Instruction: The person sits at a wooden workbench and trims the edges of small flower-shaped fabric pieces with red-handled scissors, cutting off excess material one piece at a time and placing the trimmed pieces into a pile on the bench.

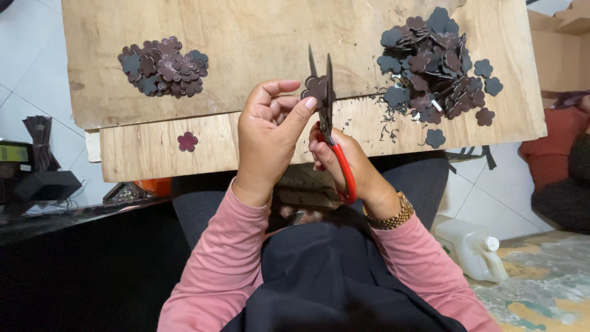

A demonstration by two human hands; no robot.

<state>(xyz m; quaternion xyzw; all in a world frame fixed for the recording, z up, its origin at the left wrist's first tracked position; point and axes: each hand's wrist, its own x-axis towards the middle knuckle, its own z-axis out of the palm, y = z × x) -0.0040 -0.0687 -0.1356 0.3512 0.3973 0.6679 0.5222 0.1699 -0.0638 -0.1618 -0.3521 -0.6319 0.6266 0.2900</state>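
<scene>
My left hand [269,132] pinches a small dark brown flower-shaped piece [316,88] between thumb and fingers. My right hand [350,165] grips red-handled scissors [327,117], whose dark blades point up and straddle the piece's right edge. Both hands hover above the near edge of a wooden board [246,37]. A pile of similar flower pieces [163,66] lies on the board to the left, and a larger, looser pile [433,61] lies to the right. One lone flower piece [187,141] rests on the lower plank.
Small dark trimmings [387,120] are scattered on the board by the right pile. A white plastic jug [472,247] stands on the floor at the right. Dark objects [43,178] sit on the left. Another person's reddish clothing [550,144] shows at the far right.
</scene>
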